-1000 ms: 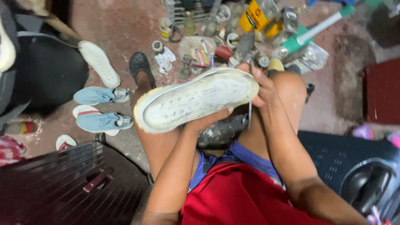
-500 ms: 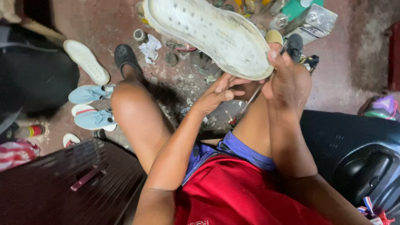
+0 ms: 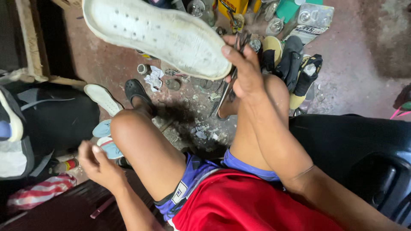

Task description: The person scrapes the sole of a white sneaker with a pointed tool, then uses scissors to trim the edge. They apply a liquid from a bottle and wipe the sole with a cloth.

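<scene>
Above my knees, my right hand [image 3: 244, 75] pinches the worn white rubber-soled shoe [image 3: 158, 36] by its heel alone, my left hand [image 3: 100, 167] loosely curled and empty, so it could tip and drop.

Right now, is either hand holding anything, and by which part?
The right hand holds the white shoe, sole up, by one end of the sole. The left hand holds nothing.

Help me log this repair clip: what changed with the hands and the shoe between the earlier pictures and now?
The left hand let go of the white shoe and dropped down beside the left knee, now holding nothing. The right hand alone holds the shoe up by its edge, sole toward the camera. The shoe has risen from knee height. The light blue shoes on the floor stayed put.
</scene>
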